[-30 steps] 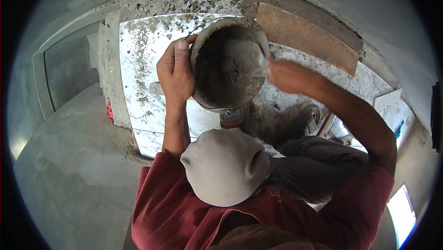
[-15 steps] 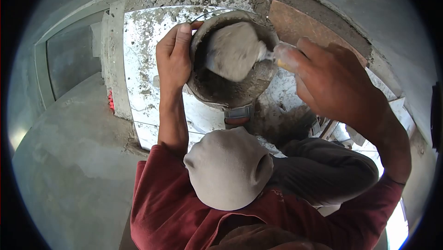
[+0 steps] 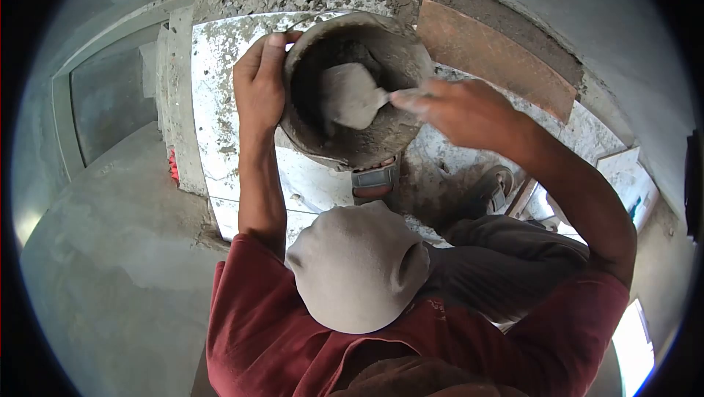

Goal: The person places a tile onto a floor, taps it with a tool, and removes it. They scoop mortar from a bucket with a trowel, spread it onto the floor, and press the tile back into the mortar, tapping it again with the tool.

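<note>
Hands apart, both occupied. Left hand [image 3: 260,93] clamped on the bucket [image 3: 403,52] at its left edge, rim or wire hidden from where I stand; presumably it steadies the bucket against the tool. Right hand [image 3: 473,112] closed round the handle of the trowel [image 3: 352,95], blade inside the bucket; the side-on hold probably keeps knuckles clear of the wall. Bucket over the white slab [image 3: 218,107], mouth open upward; support underneath not visible. Brown board [image 3: 499,63] near, to its right.
</note>
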{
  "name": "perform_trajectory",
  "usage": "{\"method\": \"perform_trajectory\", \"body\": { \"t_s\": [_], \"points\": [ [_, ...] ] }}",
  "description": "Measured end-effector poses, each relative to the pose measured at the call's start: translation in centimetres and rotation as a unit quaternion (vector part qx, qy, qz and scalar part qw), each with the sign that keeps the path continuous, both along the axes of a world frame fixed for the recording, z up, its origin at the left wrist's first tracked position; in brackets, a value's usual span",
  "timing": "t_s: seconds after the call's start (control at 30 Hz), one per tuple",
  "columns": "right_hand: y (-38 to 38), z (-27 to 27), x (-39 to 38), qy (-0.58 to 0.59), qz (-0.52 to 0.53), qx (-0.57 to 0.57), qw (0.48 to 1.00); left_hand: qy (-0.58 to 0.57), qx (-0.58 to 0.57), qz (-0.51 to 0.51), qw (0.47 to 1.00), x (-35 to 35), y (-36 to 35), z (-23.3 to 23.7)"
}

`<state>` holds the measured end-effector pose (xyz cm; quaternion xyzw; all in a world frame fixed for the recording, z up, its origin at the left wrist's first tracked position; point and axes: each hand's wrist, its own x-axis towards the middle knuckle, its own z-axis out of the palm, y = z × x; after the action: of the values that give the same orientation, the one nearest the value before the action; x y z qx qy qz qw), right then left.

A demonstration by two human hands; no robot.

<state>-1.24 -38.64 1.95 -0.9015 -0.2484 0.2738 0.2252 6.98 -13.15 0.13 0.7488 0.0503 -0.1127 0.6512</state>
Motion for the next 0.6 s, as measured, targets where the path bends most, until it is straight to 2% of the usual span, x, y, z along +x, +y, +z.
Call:
{"method": "perform_trajectory", "body": {
  "t_s": [0.07,0.13,0.17,0.33,0.37,0.43,0.5,0.53,0.57,0.6],
  "points": [
    [-2.1,0.3,0.2,-0.002,0.013,-0.015,1.0,0.004,0.008,-0.044,0.999,0.2,0.0,-0.2],
    [-2.8,1.1,0.2,-0.077,0.021,0.001,0.997,-0.001,0.009,-0.051,0.999,0.1,-0.6,0.1],
    [-3.0,1.9,0.1,-0.077,0.022,0.001,0.997,-0.005,0.013,-0.059,0.998,0.0,-0.8,0.3],
    [-1.9,10.1,-0.8,-0.028,0.027,-0.055,0.998,0.001,0.017,-0.045,0.999,0.1,-1.1,0.1],
    [-1.1,10.4,-1.7,-0.051,0.001,0.014,0.999,-0.001,0.01,-0.035,0.999,0.1,-1.3,0.1],
    [1.1,10.2,-2.6,-0.085,0.1,-0.046,0.99,-0.006,-0.002,-0.03,1.0,0.1,-2.3,0.2],
    [4.2,7.6,-2.5,-0.075,0.114,-0.066,0.988,-0.003,0.006,-0.015,1.0,-0.9,-3.5,0.5],
    [4.8,6.2,-2.4,-0.066,0.131,-0.083,0.986,-0.041,0.035,-0.039,0.998,-0.9,-3.4,0.9],
    [4.2,5.2,-2.5,-0.068,0.13,-0.085,0.986,-0.039,0.019,-0.036,0.998,-0.7,-3.1,0.9],
    [3.1,4.3,-2.8,-0.016,0.128,-0.096,0.987,-0.011,0.012,-0.026,1.0,-0.2,-2.5,0.9]
  ]
}}
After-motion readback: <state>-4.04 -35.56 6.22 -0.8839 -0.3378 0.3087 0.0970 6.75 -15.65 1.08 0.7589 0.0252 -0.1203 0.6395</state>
